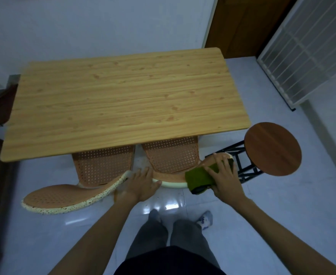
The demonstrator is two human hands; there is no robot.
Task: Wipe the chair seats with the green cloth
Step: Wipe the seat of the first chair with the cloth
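Two orange perforated chairs are tucked under the wooden table [119, 100], a left chair [101, 165] and a right chair [171, 155]. Their curved backrests face me. My right hand [224, 175] presses the folded green cloth [199, 178] onto the top of the right chair's backrest [173, 180]. My left hand [141, 185] rests on the backrest rims where the two chairs meet, fingers wrapped over the edge. The left chair's backrest [67, 197] curves out to the lower left. Most of each seat is hidden under the table.
A round wooden stool [272, 148] with a black metal frame stands right of the right chair. My legs and feet [205, 218] stand on the glossy floor. A white grille door [306, 48] is at the far right. A dark object [0, 108] is left of the table.
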